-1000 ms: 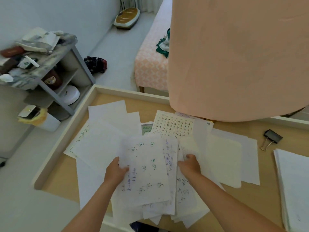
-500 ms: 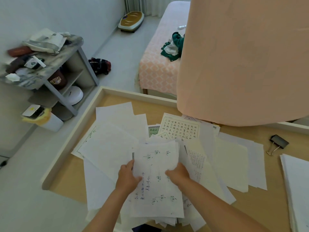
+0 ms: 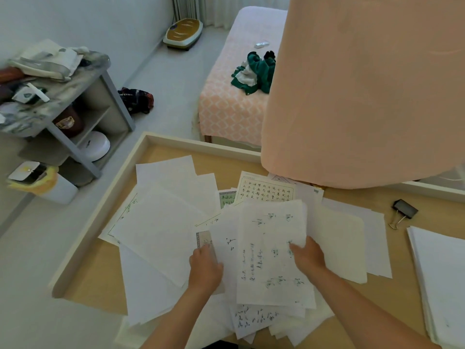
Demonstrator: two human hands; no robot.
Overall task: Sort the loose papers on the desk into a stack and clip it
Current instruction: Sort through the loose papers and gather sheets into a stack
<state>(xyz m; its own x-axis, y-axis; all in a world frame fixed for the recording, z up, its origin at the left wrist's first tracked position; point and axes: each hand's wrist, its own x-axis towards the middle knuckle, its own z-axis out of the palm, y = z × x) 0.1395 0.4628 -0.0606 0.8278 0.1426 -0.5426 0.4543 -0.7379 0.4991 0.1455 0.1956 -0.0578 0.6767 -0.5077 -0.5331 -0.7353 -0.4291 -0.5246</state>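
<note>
Well, nearest risk first: the bottom sheets (image 3: 254,321) seem to hang past the front edge of the desk (image 3: 98,273). Any tug could tip them to the floor.

Just beyond, the right hand (image 3: 308,258) pinches the right edge of the gathered sheets (image 3: 271,248), thumb on top. The left hand (image 3: 205,269) sits at their left side w/ fingertips hidden at the paper edge, so I can't tell if it grips or only presses.

That bundle is fanned & skewed, not squared, and the paper looks thin. Lifted like this, a page prob. slips out or creases.

Loose papers (image 3: 161,222) lie overlapped to the left & behind, w/ plain sheets (image 3: 337,243) on the right. Dragging the bundle over them could knock them further askew.

The binder clip (image 3: 403,210) lies well apart to the right on bare wood, near a separate white stack (image 3: 442,273). Fetching it means freeing a hand, and a one-handed bundle could splay.

Farther back, a big peach fabric (image 3: 364,91) hangs over the desk's far right & covers the tops of a few pages next to the printed grid sheet (image 3: 266,190). A page under it could get missed.

Beyond are a bed (image 3: 231,109) w/ a green cloth (image 3: 256,71). A cluttered shelf unit (image 3: 100,96) & a bin (image 3: 57,190) stand to the left, none of them in the way.
</note>
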